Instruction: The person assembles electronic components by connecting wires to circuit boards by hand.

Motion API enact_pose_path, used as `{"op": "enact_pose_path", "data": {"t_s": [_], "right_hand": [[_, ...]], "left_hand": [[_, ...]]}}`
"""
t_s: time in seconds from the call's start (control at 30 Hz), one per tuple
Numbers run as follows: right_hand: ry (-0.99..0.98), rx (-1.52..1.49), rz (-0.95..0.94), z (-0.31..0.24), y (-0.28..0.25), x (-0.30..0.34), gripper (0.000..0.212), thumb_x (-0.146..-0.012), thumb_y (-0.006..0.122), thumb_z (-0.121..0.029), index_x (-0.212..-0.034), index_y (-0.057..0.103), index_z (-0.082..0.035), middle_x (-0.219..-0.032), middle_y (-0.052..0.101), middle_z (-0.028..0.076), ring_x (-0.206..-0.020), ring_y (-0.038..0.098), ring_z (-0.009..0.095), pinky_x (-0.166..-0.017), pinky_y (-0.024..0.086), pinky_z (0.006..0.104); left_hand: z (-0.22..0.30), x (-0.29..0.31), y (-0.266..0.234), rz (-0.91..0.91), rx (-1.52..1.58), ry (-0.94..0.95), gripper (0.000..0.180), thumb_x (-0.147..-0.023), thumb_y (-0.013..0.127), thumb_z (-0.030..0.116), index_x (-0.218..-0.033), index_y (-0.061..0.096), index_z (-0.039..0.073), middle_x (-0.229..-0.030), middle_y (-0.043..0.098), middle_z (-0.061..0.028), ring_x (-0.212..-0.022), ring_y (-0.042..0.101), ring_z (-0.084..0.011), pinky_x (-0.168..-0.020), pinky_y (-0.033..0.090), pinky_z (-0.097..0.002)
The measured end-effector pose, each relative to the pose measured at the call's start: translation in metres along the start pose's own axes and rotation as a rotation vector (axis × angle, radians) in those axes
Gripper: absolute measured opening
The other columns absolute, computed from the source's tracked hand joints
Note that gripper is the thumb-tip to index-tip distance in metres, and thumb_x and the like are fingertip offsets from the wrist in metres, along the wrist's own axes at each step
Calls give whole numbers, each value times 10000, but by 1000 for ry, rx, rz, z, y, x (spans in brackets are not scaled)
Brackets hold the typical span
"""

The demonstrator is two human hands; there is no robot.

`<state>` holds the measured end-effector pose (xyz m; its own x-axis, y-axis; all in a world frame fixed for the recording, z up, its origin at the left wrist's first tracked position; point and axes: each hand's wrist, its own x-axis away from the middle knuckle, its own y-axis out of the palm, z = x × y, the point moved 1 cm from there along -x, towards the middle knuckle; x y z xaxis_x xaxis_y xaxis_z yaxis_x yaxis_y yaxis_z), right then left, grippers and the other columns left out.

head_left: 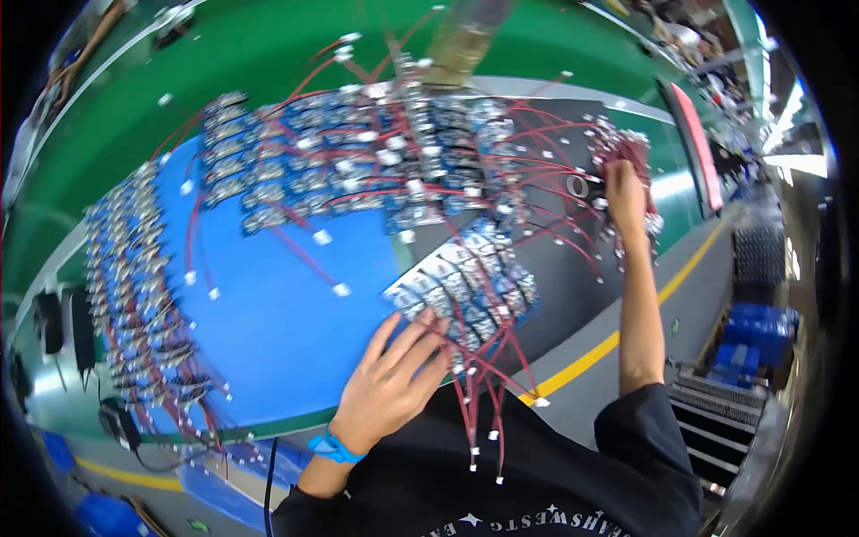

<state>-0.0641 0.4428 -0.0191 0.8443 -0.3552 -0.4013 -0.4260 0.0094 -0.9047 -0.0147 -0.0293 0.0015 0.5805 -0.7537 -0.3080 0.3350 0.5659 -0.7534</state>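
My left hand (pixel 394 380), with a blue band at the wrist, lies with fingers stretched out and apart. Its fingertips touch the near edge of a panel of small circuit boards (pixel 465 282). Red wires with white plugs trail from this panel toward my body. Over at the right, my right hand (pixel 626 192) reaches into a bundle of red connector wires (pixel 635 148). Its fingers are curled closed on the wires; the fingertips are partly hidden. Beside that hand lies a small ring-shaped thing (pixel 577 185).
Rows of wired circuit boards (pixel 304 152) stand along the far side of a blue mat (pixel 268 313). Another stack of boards (pixel 139 277) fills the left end. A blurred post (pixel 465 40) rises at the back. Black adapters (pixel 76 327) sit at far left; blue crates (pixel 752 340) stand right.
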Motion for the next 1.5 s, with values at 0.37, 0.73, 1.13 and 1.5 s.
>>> {"op": "enact_pose_path", "data": {"t_s": [0.37, 0.73, 1.13, 1.5], "right_hand": [[168, -225, -52, 26, -20, -7, 266, -928, 670, -237, -1012, 723, 9, -715, 665, 55, -645, 539, 82, -601, 443, 260], [291, -1133, 789, -4, -53, -32, 209, -960, 628, -152, -1015, 627, 49, -939, 699, 149, -807, 698, 222, -757, 593, 333], [295, -1207, 790, 4, -80, -26, 173, -981, 589, -162, -945, 575, 7, -945, 656, 134, -811, 644, 207, -774, 570, 349], [53, -623, -792, -188, -154, 148, 73, -763, 756, -43, -803, 716, 4, -724, 656, 71, -609, 608, 142, -541, 458, 254]], "left_hand": [[-1, 4, 6, -15, 21, 26, 251, -812, 636, 135, -1051, 665, 64, -1286, 583, -105, -1320, 465, -286, -1103, 352, -494], [-2, -4, 1, -10, 49, 1, 246, -811, 693, 118, -1038, 674, 25, -1254, 613, -118, -1273, 517, -291, -1074, 384, -477], [1, -7, -1, -26, 141, -75, 369, -755, 736, 80, -1105, 667, -17, -1280, 624, -129, -1281, 522, -313, -1088, 360, -496], [-3, -10, -3, -8, 161, -92, 323, -793, 669, 37, -1110, 655, -19, -1208, 642, -118, -1238, 553, -271, -1058, 395, -455]]}}
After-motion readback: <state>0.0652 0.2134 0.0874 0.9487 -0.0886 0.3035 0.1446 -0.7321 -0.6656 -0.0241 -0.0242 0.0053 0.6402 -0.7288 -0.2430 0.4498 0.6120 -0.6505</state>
